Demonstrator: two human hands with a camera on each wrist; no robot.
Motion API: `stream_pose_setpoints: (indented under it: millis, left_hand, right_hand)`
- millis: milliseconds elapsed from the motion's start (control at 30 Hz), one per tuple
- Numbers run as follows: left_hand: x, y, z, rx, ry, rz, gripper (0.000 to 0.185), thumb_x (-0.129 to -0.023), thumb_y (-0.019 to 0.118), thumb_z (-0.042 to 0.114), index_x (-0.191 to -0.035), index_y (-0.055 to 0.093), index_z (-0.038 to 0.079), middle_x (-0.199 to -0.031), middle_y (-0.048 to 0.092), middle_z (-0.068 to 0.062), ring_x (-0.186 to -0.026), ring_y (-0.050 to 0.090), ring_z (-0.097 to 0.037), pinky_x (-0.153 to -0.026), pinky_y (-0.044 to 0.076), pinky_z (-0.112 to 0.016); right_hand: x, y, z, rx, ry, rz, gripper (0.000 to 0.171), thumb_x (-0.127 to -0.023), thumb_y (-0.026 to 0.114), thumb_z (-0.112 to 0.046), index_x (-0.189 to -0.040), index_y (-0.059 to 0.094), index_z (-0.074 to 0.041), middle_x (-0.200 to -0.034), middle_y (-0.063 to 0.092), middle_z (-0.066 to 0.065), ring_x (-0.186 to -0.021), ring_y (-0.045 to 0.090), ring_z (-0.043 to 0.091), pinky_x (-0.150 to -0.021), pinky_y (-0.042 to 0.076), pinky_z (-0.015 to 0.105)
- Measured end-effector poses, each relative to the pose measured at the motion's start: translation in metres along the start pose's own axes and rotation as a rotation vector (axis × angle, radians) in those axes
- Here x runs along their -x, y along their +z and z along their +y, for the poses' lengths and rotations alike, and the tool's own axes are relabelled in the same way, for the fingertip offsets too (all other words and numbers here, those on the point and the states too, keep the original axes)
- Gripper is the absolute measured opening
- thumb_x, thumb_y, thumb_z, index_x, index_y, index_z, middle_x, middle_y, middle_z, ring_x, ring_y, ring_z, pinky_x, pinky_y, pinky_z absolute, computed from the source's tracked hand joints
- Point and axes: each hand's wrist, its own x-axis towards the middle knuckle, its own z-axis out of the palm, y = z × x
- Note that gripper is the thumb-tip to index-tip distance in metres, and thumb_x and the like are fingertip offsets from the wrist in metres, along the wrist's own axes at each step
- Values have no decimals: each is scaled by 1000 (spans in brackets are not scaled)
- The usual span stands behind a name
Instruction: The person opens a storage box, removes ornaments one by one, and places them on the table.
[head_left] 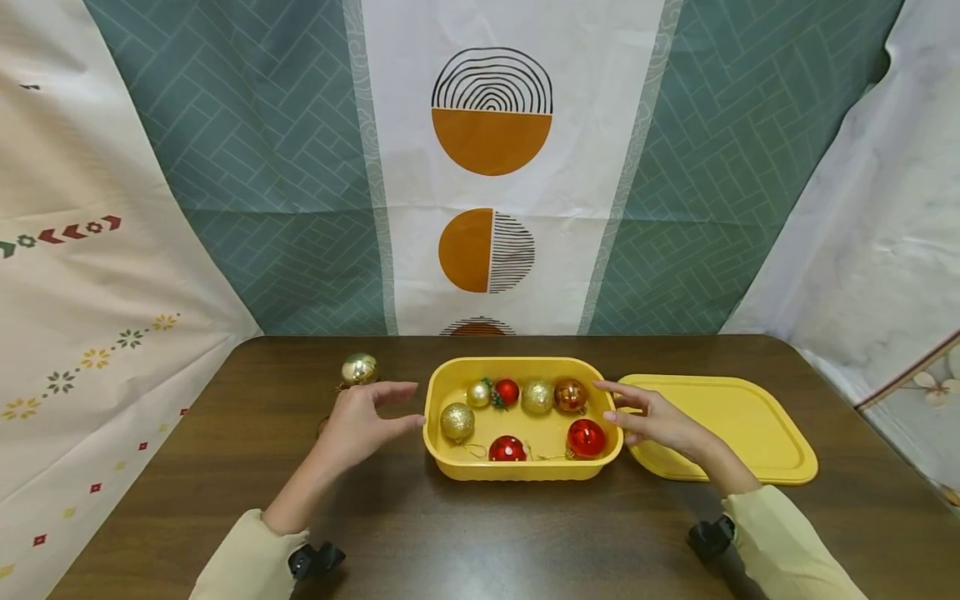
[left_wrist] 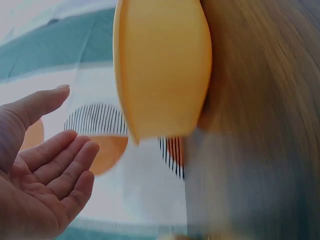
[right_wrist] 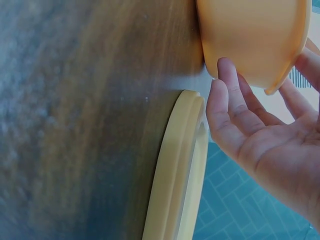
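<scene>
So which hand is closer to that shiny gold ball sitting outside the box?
Left. The left hand hovers just beside the shiny gold ball; the right hand is across the yellow plastic box.

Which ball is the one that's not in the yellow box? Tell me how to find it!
Start at the brown table and find the yellow box in the middle, full of red and gold balls. Look past the left hand, toward the table's far left. There sits a shiny gold ball, the only clearly visible ball lying on bare wood rather than inside the box.
</scene>
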Motion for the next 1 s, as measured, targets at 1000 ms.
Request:
stream_pose_setpoints:
  millis: [1000]
  left_hand:
    - [-29, 84, 40, -42, 68, -423, 41, -70, 78, 22, -102, 68, -1, -95, 69, -9, -87, 64, -19, -76, 50, -28]
  right_hand:
    - [-1, 0, 1, 1, -8, 2, 61, -88, 59, -25, -140, 34, -9, -134, 35, 28, -102, 45, 30, -68, 53, 35]
